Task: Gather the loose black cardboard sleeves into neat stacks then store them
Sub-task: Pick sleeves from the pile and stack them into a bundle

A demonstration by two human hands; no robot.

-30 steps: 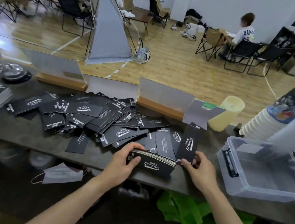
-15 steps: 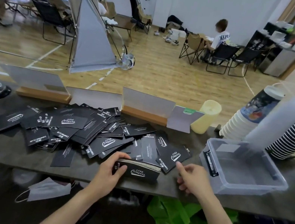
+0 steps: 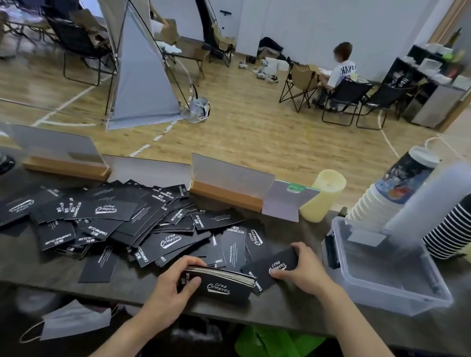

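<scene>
Black loose sleeves [image 3: 113, 219]: overlapping heap across the middle of the counter [image 3: 292, 312], with a few reaching towards its near edge.
Stack [image 3: 217, 283]: gathered sleeves standing on their long edge at the near edge, right of the heap.
Left hand [image 3: 173, 290]: fingers and thumb curled round the stack's left end.
Right hand [image 3: 306, 269]: grips a single sleeve [image 3: 272, 265] lying just beside the stack.
Clear plastic bin [image 3: 380, 295]: open-topped, near the right hand; dark counter shows between them.
Paper cup stacks [image 3: 381, 201]: behind the bin.
</scene>
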